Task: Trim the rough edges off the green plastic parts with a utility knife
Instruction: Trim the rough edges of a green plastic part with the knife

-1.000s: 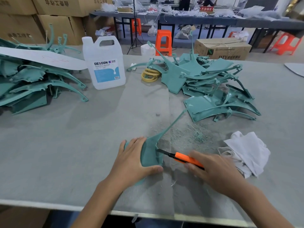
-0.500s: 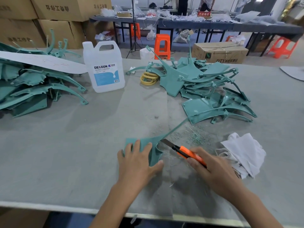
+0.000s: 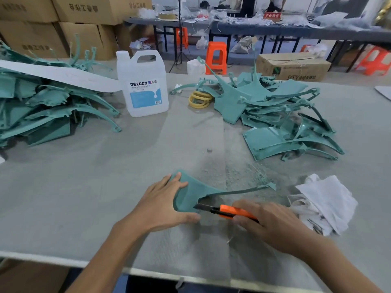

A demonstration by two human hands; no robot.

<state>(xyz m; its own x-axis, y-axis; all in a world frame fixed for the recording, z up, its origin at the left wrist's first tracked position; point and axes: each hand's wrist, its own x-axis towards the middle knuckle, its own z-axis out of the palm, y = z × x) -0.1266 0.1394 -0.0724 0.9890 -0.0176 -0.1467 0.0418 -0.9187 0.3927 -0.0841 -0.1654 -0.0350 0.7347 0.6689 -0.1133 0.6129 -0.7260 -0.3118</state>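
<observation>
**Green part pinned flat, blade laid to its near edge**

The green plastic part [image 3: 194, 193] is lying on the tabletop [image 3: 84, 197] near the front edge. It is pressed down by the left hand [image 3: 160, 206], fingers straight and spread over the broad end, presumably so it cannot skid under the cut. The utility knife [image 3: 230, 212] is gripped in the right hand [image 3: 268, 225], fingers curled round the orange handle. Its blade is held low against the inner curve where the thin arm branches off, an angle judged to suit shaving. Fine shavings [image 3: 256, 172] are scattered just beyond. Like parts are heaped in a left pile [image 3: 42, 111] and a right pile [image 3: 275, 115]; which is trimmed cannot be told. The DEXCON jug [image 3: 143, 85] is capped, its fill level unreadable. The cardboard boxes [image 3: 88, 9] behind are closed, contents unseen.
</observation>
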